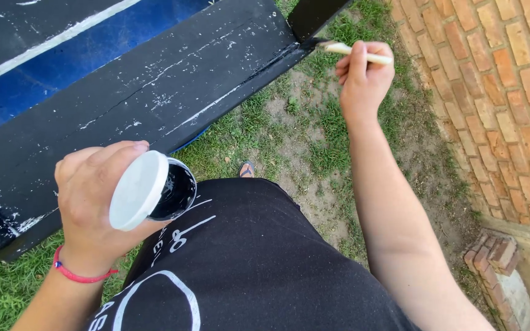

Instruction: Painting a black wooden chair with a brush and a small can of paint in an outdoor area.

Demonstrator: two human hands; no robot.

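Nearest you, your black printed shirt [246, 263] fills the bottom of the view. Your left hand [90, 196], w/ a red cord bracelet [78, 274] at the wrist, is clamped around a small tub of black paint [176, 191], its white lid [137, 190] held alongside. Farther out, your right hand [363, 76] pinches a pale-handled brush [354, 51]; its bristles touch the black painted plank [154, 92] near the plank's end. Grass [314, 141] lies below, brick paving [498, 92] to the right.

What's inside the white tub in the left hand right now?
The white tub, tilted in the left hand, shows glossy black paint coating its inside. How deep the paint is cannot be seen, as the rim and the tilt hide the bottom.
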